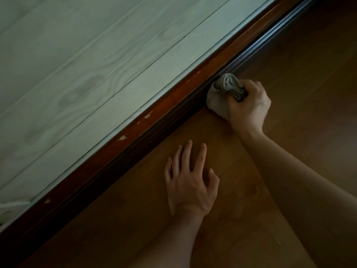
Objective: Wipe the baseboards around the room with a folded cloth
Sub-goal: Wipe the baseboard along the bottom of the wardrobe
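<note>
In the dim light the lower face of the dark baseboard (154, 120) is mostly shadow. Both forearms are cut off at the frame's edge, and the right hand (251, 107) hides its own fingertips and part of the one folded grey cloth (222, 91) it clenches, pressed against the baseboard where it meets the wooden floor (299, 64). Two hands show: the left hand (190, 182) lies flat on the floor near the baseboard, fingers spread and relaxed, holding nothing, while one pale wood-grain wall (87, 64) runs above and a few pale chips mark the baseboard's top edge.
</note>
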A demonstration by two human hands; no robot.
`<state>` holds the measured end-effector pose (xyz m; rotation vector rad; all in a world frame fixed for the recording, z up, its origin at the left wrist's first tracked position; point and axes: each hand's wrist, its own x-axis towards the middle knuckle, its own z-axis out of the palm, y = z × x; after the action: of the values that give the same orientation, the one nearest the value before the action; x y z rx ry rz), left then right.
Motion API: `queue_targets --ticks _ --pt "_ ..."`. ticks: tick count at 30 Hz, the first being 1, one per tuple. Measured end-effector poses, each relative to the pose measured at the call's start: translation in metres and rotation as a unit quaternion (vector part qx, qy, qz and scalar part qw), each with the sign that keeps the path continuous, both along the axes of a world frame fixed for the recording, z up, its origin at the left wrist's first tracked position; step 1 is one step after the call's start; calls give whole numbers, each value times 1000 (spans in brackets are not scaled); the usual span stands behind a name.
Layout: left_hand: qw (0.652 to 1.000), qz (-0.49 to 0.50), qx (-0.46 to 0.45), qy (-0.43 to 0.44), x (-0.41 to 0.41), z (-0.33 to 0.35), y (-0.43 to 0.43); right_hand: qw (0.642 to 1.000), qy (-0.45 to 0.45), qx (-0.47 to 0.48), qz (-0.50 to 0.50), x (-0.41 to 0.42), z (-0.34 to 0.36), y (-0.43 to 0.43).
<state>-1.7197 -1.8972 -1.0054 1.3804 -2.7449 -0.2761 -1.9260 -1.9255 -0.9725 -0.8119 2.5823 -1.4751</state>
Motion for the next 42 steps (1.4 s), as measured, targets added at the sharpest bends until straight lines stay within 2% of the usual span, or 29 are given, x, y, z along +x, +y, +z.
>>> queue_targets --ticks 2,6,11,14,18,23,28,33,35,39,42 --pt "1000 -3 1 1 -1 0 0 1000 -11 -4 -5 2 1 -1" --pt "1000 -2 -4 5 3 -3 1 991 25 -4 134 30 -2 7" --pt "1000 2 11 -25 -1 3 0 983 23 -5 184 27 1 5" --pt "999 -4 15 -42 0 1 -1 989 33 8 143 -4 2 7" --pt "997 -5 27 -69 -2 2 -3 999 -33 8 33 -42 2 2" --pt "997 -1 33 -68 -3 5 -3 989 -4 11 146 -38 1 5" --pt "997 0 41 -64 -3 4 -5 995 -30 -3 94 -41 -3 1" --pt "996 4 45 -77 -3 3 -6 986 -6 1 166 -37 -3 4" --pt "996 2 44 -77 -1 3 -5 988 3 7 152 -53 0 5" --pt "997 8 37 -69 -3 4 -5 998 -21 26 56 -81 8 5" --pt "997 11 40 -61 -4 6 -2 997 -23 35 64 -80 11 4"
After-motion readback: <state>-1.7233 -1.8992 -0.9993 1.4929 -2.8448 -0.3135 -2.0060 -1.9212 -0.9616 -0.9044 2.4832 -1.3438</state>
